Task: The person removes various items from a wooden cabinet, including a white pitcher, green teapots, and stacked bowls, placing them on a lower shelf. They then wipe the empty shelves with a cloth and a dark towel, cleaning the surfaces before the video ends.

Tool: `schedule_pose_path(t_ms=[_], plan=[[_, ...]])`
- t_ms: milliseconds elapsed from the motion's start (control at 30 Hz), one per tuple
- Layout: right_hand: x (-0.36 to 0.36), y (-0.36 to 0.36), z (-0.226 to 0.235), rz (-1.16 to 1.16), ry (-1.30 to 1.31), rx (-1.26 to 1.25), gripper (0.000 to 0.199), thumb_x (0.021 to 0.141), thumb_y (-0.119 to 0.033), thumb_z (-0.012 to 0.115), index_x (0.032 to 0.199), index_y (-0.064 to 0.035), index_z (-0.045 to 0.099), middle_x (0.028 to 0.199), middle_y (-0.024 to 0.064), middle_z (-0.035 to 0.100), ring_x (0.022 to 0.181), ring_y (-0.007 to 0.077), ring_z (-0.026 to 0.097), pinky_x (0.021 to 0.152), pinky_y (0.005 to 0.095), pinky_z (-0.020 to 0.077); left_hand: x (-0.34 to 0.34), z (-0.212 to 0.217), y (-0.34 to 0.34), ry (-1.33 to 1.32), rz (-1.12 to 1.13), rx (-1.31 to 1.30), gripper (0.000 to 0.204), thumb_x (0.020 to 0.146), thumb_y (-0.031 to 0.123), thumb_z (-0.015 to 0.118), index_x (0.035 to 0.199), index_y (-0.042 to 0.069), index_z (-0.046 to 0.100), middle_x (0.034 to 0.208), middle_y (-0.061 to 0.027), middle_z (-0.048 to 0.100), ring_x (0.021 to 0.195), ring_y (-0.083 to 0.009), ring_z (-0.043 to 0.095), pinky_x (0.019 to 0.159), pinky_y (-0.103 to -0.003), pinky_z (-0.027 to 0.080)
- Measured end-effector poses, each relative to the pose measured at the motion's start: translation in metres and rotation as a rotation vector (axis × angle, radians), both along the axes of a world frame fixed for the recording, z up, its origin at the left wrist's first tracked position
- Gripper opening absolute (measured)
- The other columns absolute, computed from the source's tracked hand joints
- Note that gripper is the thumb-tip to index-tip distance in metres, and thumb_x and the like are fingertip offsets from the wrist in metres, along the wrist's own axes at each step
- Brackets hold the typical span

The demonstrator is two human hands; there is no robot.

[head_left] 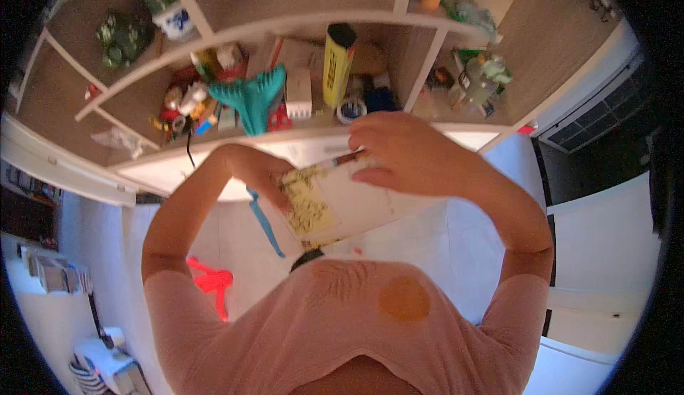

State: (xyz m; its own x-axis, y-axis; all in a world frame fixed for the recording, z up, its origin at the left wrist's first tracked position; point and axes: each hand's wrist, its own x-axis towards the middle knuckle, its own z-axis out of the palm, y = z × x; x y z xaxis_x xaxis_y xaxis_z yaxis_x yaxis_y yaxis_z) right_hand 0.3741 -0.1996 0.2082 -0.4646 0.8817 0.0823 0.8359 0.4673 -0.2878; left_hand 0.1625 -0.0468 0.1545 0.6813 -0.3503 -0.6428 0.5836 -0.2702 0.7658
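Note:
A flat white box-like thing (356, 206) with a yellow, dark-patterned panel is tilted in front of my chest; blur hides whether it is a box or a book. My left hand (260, 174) is closed on its left end, the fingertips partly hidden behind it. Over its upper right edge hovers my right hand (410, 154), open, with thumb and fingers spread apart. The thumb overlaps the white face, and I cannot tell if it touches. A small brown strip (349, 158) shows along the top edge between those fingers.
Ahead stands a shelf unit (299, 21) holding a yellow canister (338, 67), a teal tail-shaped thing (255, 97), a small white box (299, 92) and a roll of tape (351, 111). A blue strap (265, 222) hangs below. Something red (211, 279) lies on the floor at left.

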Motion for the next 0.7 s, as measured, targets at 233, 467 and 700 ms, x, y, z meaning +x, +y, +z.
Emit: schedule_pose_path(t_ms=[233,467,700], plan=[[0.033,-0.005,-0.01,-0.178,0.195,-0.606,0.033,0.078,-0.032,0.064,0.086,-0.0018,0.054,0.075,0.0071,0.059,0.069,0.013,0.055,0.06,0.0286,0.0451,0.029,-0.018,-0.008,0.026,-0.063,-0.012,0.056,0.071,0.014,0.071,0.117,-0.005,0.046,0.108,-0.0099,0.059,0.094,-0.013,0.055,0.083,-0.026,0.044],[0.044,0.007,-0.019,-0.171,0.231,-0.659,0.029,0.079,-0.029,0.063,0.08,-0.0017,0.055,0.067,0.0031,0.055,0.061,0.0095,0.05,0.053,0.0255,0.0414,0.037,-0.041,0.017,0.039,-0.042,-0.132,0.06,0.069,0.016,0.073,0.116,-0.007,0.046,0.111,-0.012,0.057,0.1,-0.0148,0.052,0.088,-0.028,0.042],[0.053,0.018,-0.037,-0.272,0.233,-0.574,0.027,0.079,-0.027,0.062,0.077,-0.002,0.054,0.064,0.0025,0.052,0.058,0.0091,0.048,0.051,0.0261,0.0398,0.025,-0.054,0.026,-0.108,0.162,-0.364,0.074,0.065,0.014,0.077,0.123,-0.006,0.037,0.114,-0.0121,0.054,0.102,-0.0151,0.051,0.09,-0.031,0.041]])
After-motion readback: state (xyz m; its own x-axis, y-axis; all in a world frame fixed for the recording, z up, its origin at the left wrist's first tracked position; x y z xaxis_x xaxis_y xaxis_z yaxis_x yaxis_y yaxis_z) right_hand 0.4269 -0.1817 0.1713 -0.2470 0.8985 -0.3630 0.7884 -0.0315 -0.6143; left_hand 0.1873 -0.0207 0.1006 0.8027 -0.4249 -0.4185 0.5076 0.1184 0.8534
